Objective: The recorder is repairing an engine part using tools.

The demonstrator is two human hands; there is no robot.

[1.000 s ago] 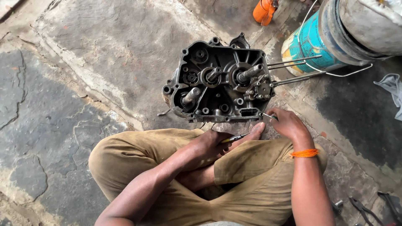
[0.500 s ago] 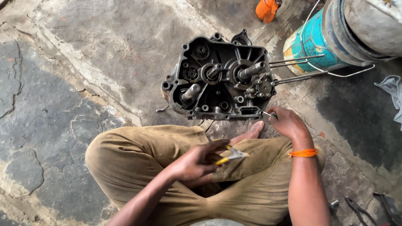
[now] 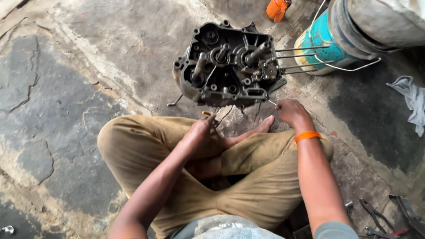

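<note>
While the person sits cross-legged on the stone floor (image 3: 79, 79), a dark metal engine case (image 3: 228, 66) stands on the ground just beyond the knees, its open side up, showing shafts, gears and bolt holes. Long studs (image 3: 305, 56) stick out from its right side toward a teal drum (image 3: 325, 42).

Left hand (image 3: 201, 130): above the left knee, just short of the case's near edge, fingers pinched together on a small yellow-tipped tool (image 3: 206, 113); its shape is too small to tell.

Right hand (image 3: 292, 113): near the case's lower right corner, fingers curled together on a thin metal pin (image 3: 273, 102). An orange band (image 3: 307, 135) circles the wrist.

Other items: tan trousers (image 3: 256, 177); a bare foot (image 3: 263, 127) between the two hands; an orange object (image 3: 276, 9) at the top edge; a pale rag (image 3: 411, 99) on the right; pliers and loose tools (image 3: 376, 217) at the lower right.
</note>
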